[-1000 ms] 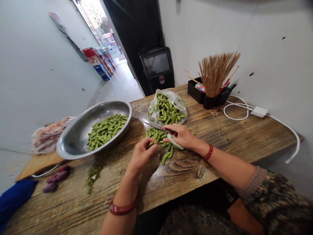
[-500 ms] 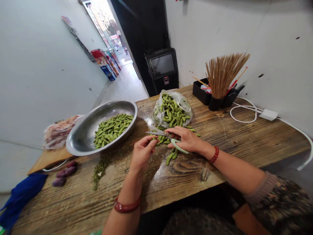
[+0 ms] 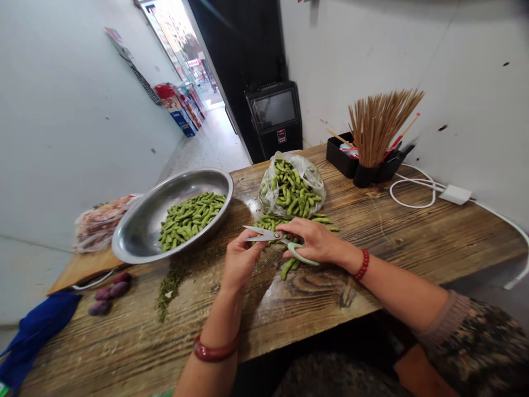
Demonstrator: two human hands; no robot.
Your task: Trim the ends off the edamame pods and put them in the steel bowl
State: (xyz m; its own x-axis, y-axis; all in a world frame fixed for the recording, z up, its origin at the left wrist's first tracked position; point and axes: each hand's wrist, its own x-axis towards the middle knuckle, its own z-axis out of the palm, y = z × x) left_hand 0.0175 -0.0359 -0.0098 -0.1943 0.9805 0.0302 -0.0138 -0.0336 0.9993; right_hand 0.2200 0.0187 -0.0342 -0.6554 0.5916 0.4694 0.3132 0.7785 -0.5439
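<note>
My right hand [image 3: 312,240] grips scissors [image 3: 298,253] with pale green handles. Their blades are parted and reach over the fingertips of my left hand [image 3: 241,262]. The fingers of my left hand are pinched together on a green soybean pod, now mostly hidden by the fingers and blades. Loose pods [image 3: 289,268] lie on the wooden table [image 3: 330,295] under and beside my right hand. Just beyond, a clear plastic bag [image 3: 313,175] full of pods stands open. To the left, a steel basin [image 3: 136,226] holds a heap of pods [image 3: 190,220].
Dark green trimmings [image 3: 168,289] lie before the basin. Several purple-red bulbs [image 3: 111,292], a blue cloth [image 3: 45,325] and a bagged pinkish bundle [image 3: 101,223] are at the left. A black holder with skewers [image 3: 378,129] and a white cable [image 3: 413,204] occupy the back right.
The scissors' blades have opened wider and shifted slightly left and down, over my left fingertips. My left hand has turned a little, and the pod in it is less visible.
</note>
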